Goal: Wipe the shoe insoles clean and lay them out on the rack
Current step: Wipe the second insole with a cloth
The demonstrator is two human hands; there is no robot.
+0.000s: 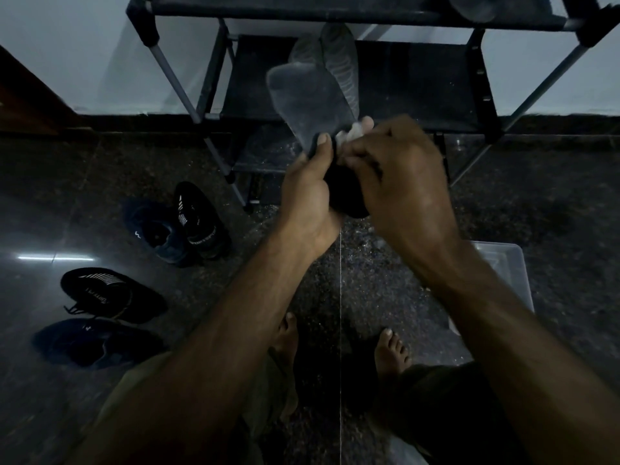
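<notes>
L hand (307, 186) grips a grey insole (303, 102) by its heel end, thumb pressed on the top face, other fingers curled round behind; insole tilts up and away, toe end in front of the rack (335, 15). R hand (396, 169) just right of it, fingers (355, 152) bunched together pinching a small white wipe (354, 130) against the insole near the L thumb. Something dark (347, 193) sits between the two palms, can't tell what.

Rel. to the rack: two more grey insoles (339, 58) lie side by side on the middle shelf, behind the held one, partly hidden by it. Another grey one (473, 6) on the top shelf, right side, cut by the frame edge. Left of the rack on the dark floor (100, 182), four dark shoes: one pair (181, 223) near the rack's left foot, another two (104, 317) further out, well apart from the rack. Clear plastic tub (503, 263) on the floor below the rack's right side, mostly hidden by the R arm. Bare feet (391, 350) at the bottom, facing the rack.
</notes>
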